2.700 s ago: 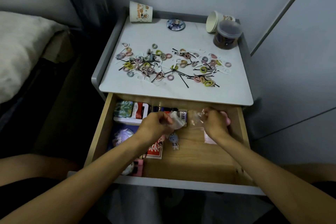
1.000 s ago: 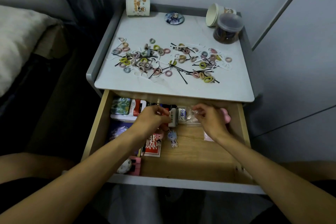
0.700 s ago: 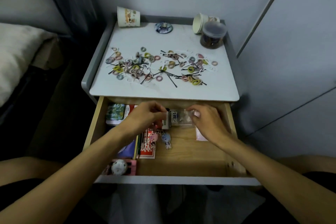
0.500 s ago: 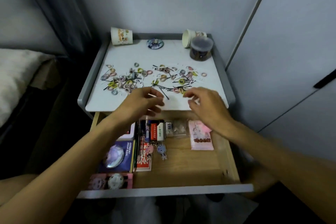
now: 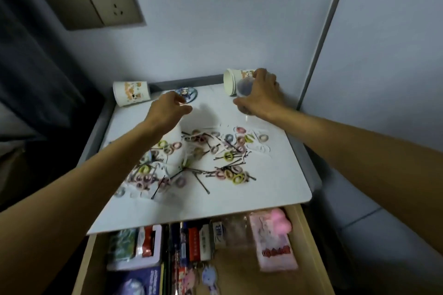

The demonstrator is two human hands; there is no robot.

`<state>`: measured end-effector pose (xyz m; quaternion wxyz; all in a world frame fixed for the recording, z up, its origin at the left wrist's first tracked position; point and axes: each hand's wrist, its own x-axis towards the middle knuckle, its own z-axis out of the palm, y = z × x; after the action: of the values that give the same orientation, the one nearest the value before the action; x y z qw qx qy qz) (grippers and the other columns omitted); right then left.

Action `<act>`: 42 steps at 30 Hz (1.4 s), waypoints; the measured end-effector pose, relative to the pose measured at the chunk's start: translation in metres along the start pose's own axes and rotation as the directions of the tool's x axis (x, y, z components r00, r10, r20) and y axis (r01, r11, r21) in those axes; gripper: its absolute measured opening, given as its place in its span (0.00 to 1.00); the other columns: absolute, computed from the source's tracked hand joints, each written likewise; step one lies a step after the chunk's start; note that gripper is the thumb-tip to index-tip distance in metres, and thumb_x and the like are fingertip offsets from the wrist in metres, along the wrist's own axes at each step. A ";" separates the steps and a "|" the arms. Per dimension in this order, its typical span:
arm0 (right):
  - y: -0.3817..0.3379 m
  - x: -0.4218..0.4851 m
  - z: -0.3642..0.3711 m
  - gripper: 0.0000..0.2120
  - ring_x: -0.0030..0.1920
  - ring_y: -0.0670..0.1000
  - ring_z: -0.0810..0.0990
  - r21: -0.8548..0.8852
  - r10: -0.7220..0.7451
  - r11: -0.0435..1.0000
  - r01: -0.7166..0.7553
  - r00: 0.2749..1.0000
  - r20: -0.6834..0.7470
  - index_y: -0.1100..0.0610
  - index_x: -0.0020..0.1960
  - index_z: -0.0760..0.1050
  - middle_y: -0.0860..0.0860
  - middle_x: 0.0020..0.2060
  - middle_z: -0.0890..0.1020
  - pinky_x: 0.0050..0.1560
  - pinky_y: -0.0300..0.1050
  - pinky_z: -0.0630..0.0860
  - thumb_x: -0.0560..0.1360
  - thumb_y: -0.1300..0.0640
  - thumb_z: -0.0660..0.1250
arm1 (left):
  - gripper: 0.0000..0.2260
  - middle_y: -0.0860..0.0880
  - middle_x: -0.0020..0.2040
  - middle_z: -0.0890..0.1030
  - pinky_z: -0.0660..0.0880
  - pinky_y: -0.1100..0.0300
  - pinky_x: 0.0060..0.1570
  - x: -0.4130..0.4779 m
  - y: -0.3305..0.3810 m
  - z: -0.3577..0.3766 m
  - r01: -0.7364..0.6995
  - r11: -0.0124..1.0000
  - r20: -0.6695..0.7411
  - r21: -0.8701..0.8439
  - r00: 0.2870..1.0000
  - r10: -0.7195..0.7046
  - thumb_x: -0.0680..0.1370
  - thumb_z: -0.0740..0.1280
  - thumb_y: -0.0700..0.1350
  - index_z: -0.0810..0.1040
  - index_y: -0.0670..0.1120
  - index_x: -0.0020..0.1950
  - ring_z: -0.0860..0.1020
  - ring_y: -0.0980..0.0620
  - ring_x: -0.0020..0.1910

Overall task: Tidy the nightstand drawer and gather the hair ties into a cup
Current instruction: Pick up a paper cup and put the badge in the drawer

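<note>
Several small coloured hair ties (image 5: 229,155) and black bobby pins (image 5: 201,178) lie scattered over the white nightstand top (image 5: 215,203). My right hand (image 5: 261,93) is wrapped around the clear plastic jar (image 5: 243,86) at the back right, beside a paper cup (image 5: 231,80) lying on its side. My left hand (image 5: 167,110) hovers over the back middle of the top, fingers loosely curled and holding nothing, close to a round badge (image 5: 188,92). Another paper cup (image 5: 130,96) lies tipped over at the back left.
The wooden drawer (image 5: 309,246) stands open below, holding card boxes (image 5: 199,242), a pink packet (image 5: 275,246), a pink soft toy (image 5: 280,221) and keychains (image 5: 208,278). A raised grey rim (image 5: 96,136) edges the top's left and back. A wall socket (image 5: 112,0) is above.
Both hands left the drawer and reached up across the nightstand top. My right hand has closed on the clear jar; my left hand moved toward the back. The view tilted upward.
</note>
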<state>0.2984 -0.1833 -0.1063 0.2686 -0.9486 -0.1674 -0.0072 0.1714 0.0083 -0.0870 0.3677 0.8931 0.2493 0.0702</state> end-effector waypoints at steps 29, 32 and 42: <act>-0.032 -0.113 -0.033 0.45 0.59 0.47 0.76 0.706 -0.216 0.699 0.113 0.975 0.058 0.43 0.72 0.59 0.43 0.62 0.72 0.57 0.45 0.77 0.63 0.50 0.81 | 0.04 0.47 0.38 0.80 0.72 0.64 0.30 0.004 0.017 -0.019 0.311 0.542 0.284 -0.781 0.949 -0.137 0.78 0.69 0.42 0.80 0.42 0.48 0.76 0.53 0.34; -0.043 -0.149 -0.038 0.47 0.61 0.45 0.74 0.690 -0.245 0.715 0.107 0.964 0.104 0.43 0.74 0.59 0.42 0.64 0.71 0.59 0.41 0.73 0.63 0.50 0.81 | 0.07 0.41 0.52 0.83 0.74 0.60 0.50 -0.066 0.021 -0.047 0.466 0.274 0.468 -0.841 0.882 -0.063 0.75 0.68 0.47 0.80 0.45 0.50 0.81 0.47 0.51; -0.087 -0.271 -0.007 0.45 0.63 0.39 0.73 0.643 -0.365 0.760 0.092 0.879 0.306 0.43 0.75 0.59 0.39 0.64 0.74 0.63 0.40 0.73 0.65 0.47 0.80 | 0.23 0.37 0.65 0.77 0.71 0.40 0.61 -0.237 -0.052 -0.067 0.607 0.244 0.608 -0.756 0.790 -0.082 0.79 0.63 0.52 0.73 0.41 0.70 0.77 0.39 0.57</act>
<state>0.0146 -0.2020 -0.0843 0.5154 -0.7609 -0.3306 0.2146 -0.0748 -0.0361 -0.0607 0.8607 0.4229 0.2674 -0.0942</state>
